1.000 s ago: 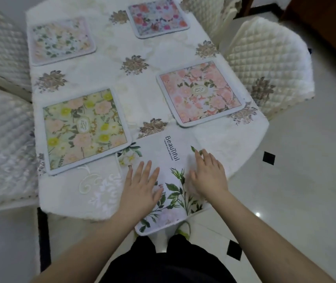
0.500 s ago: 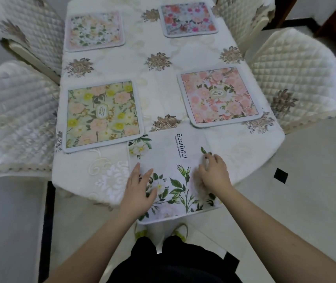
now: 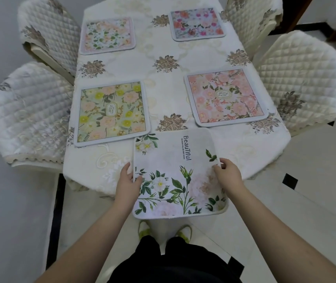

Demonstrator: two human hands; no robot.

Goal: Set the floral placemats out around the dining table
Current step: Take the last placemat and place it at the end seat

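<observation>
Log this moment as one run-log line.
phase: positioning fifth mat | left hand: grips white "Beautiful" placemat left edge | right hand: grips right edge | mat: overhangs near table edge | four placemats laid

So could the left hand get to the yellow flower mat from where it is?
Probably yes. The left hand holds the left edge of the white "Beautiful" mat, and the yellow mat lies just beyond it on the tablecloth, with nothing between. It would have to let go first.
</observation>
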